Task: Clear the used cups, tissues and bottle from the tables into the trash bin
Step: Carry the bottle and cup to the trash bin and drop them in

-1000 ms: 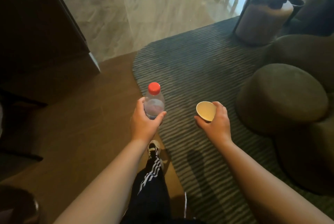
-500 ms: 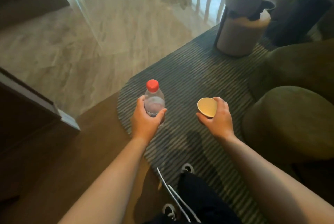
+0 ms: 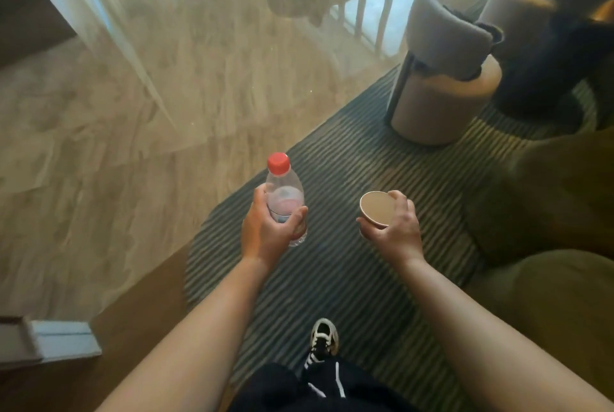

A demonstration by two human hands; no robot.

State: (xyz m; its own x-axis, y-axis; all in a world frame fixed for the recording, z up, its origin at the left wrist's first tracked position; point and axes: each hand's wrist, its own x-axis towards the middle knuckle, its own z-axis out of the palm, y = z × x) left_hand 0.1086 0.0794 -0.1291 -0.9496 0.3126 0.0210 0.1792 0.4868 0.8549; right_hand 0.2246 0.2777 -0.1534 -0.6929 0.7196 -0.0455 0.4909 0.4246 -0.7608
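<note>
My left hand point(image 3: 265, 232) grips a clear plastic bottle point(image 3: 285, 194) with a red cap, held upright in front of me over the edge of the striped rug. My right hand point(image 3: 393, 228) holds a tan paper cup point(image 3: 377, 207) by its side, its round end tilted toward me. Both arms reach forward at chest height, the hands about a forearm's width apart. No trash bin or table shows in this view.
A dark striped rug point(image 3: 349, 162) lies underfoot, bordered by pale stone floor point(image 3: 166, 96) on the left. A beige round chair point(image 3: 438, 89) stands ahead on the right, dark green poufs point(image 3: 548, 199) closer at right. A wall corner point(image 3: 50, 342) sits low left. My shoe point(image 3: 324, 338) steps forward.
I have walked forward and turned right: the dark wall slid away left, the stone floor and beige chair came closer. Both hands keep the same hold on bottle and cup.
</note>
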